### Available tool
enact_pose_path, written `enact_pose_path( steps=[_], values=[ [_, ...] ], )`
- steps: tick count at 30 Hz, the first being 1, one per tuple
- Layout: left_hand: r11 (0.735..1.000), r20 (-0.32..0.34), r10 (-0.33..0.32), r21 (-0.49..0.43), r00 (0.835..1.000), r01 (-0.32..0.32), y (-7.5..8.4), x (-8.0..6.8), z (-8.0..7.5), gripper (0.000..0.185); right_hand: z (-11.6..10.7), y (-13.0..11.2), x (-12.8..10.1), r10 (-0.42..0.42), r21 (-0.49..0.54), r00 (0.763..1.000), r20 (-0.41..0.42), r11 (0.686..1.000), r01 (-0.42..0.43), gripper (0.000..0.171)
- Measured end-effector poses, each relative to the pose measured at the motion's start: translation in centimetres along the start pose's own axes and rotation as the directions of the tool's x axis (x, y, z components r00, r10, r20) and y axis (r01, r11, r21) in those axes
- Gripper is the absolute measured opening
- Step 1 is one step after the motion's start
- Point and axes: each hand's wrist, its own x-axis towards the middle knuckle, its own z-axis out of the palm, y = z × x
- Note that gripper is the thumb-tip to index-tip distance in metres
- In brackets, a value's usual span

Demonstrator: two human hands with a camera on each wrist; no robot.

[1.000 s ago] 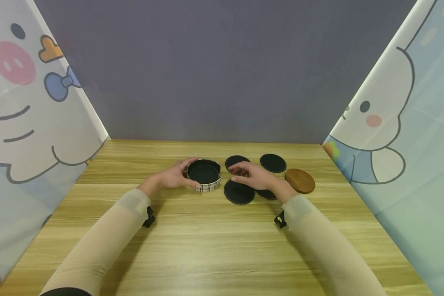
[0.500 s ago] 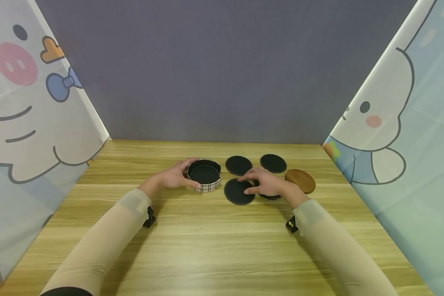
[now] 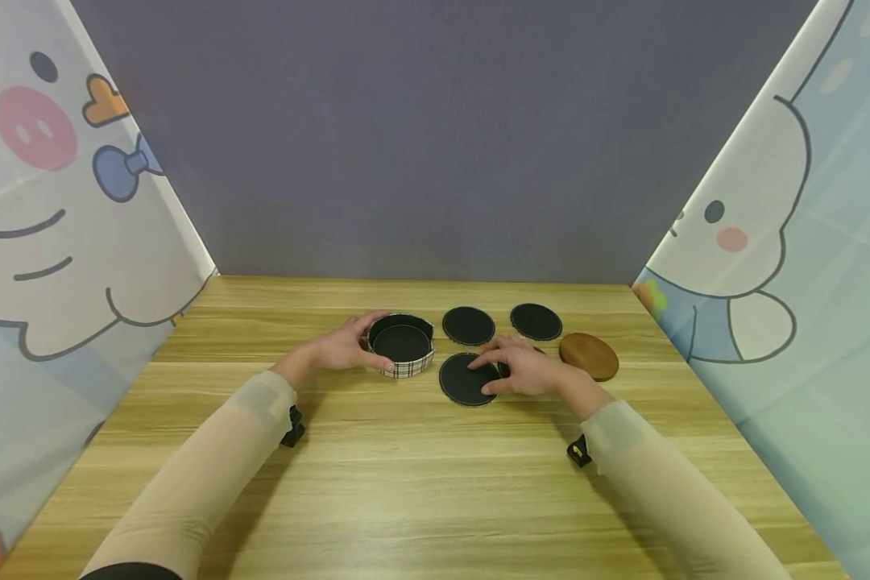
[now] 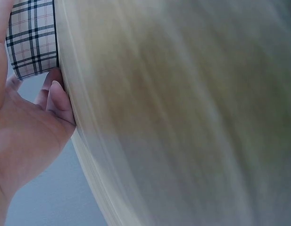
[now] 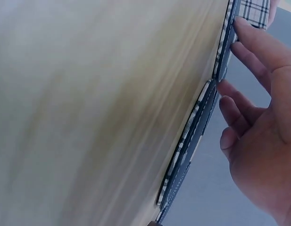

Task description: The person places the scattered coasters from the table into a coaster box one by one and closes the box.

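On table – L grip (image 3: 341,348) cups plaid box (image 3: 402,345), R fingers (image 3: 487,366) flat on coaster (image 3: 467,379).

Soft, even light with faint shadows fills the sharp but edge-warped head view, while both wrist views show the wooden table (image 4: 183,117) blurred.

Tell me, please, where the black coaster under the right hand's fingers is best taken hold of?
At its near rim, coming from the right. The black coaster lies flat on the table, so nothing offers a grip but its thin edge; the right hand would probably tip it up first, then pinch it.
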Motion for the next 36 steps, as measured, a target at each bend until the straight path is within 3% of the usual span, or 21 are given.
enact_pose_path(
  steps=[14,20,36],
  values=[
    [1.0,-0.006,0.005,0.006,1.0,-0.005,0.1,0.0,0.0,0.117,0.8,-1.3,-1.1,0.01,-0.059,1.0,0.004,0.998,-0.009,0.048],
    [1.0,-0.007,0.002,0.008,1.0,-0.002,0.1,0.0,0.0,0.118,1.1,-1.4,-1.4,-0.029,-0.096,1.0,-0.009,0.995,0.028,0.051],
    [1.0,-0.003,-0.006,0.023,1.0,0.006,0.5,-0.2,0.0,0.115,1.1,-1.9,-1.8,-0.035,-0.067,0.999,0.002,0.997,0.035,0.046]
  ],
)
